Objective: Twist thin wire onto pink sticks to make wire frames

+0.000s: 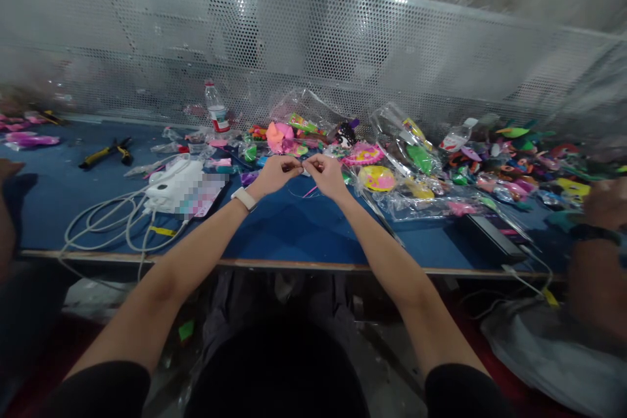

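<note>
My left hand [275,174], with a pale band on its wrist, is closed in a pinch above the blue tabletop [298,228]. Almost touching its fingertips is my right hand [329,176], pinched too. Whatever the fingertips hold is too small to make out. A thin pink strand [310,192] shows just below, between the hands. Behind them are a pink foam-like piece [280,137], a pink scalloped piece [363,154] and a black piece with white dots [345,135]. A yellow-and-pink oval piece [377,178] lies right of my right hand.
At left are pliers [105,153], a white power bank [171,186] and looped cables [105,215]. A bottle [216,108] stands by the perforated metal screen [304,32]. At right sit a black box-like device [492,238] and a co-worker's arm [595,261].
</note>
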The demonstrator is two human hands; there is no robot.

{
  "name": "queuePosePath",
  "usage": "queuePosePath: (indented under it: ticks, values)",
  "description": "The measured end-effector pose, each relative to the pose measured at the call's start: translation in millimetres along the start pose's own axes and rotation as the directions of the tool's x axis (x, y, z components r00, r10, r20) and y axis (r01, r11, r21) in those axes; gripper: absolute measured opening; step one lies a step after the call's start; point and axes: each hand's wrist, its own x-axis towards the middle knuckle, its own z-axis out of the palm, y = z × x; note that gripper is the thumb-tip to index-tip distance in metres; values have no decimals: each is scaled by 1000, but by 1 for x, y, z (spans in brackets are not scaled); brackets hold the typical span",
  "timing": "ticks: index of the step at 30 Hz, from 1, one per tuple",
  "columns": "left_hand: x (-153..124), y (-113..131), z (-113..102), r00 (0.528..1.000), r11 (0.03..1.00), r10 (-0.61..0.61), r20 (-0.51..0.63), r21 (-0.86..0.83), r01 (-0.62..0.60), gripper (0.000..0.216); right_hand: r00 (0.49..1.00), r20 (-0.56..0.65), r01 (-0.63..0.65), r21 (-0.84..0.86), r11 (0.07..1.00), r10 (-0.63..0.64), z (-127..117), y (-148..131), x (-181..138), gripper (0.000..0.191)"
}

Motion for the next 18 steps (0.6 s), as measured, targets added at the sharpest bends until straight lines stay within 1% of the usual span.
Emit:
queuePosePath:
  ticks: [8, 11, 13, 15, 18]
  values:
    - [0, 2, -1, 1000, 998, 16, 7, 64, -16, 11, 1000, 12, 3, -44, 999, -2, 0, 3, 1, 38]
    - [0, 3, -1, 999, 997, 33, -1, 70, -33, 10, 1000, -4, 21, -49, 999, -21, -1, 2, 0, 33]
    - [0, 4, -2, 999, 997, 41, -8, 60, -41, 14, 998, -7, 60, -57, 997, -60, -2, 1, -2, 27]
    - [0, 4, -2, 999, 999, 35, -17, 41, -34, 18, 993, 35, 119, -85, 989, -116, -4, 0, -3, 23]
    - [0, 5, -4, 1000, 1000, 11, -7, -6, -11, 21, 970, 90, 240, -154, 959, -228, -8, 2, -3, 22]
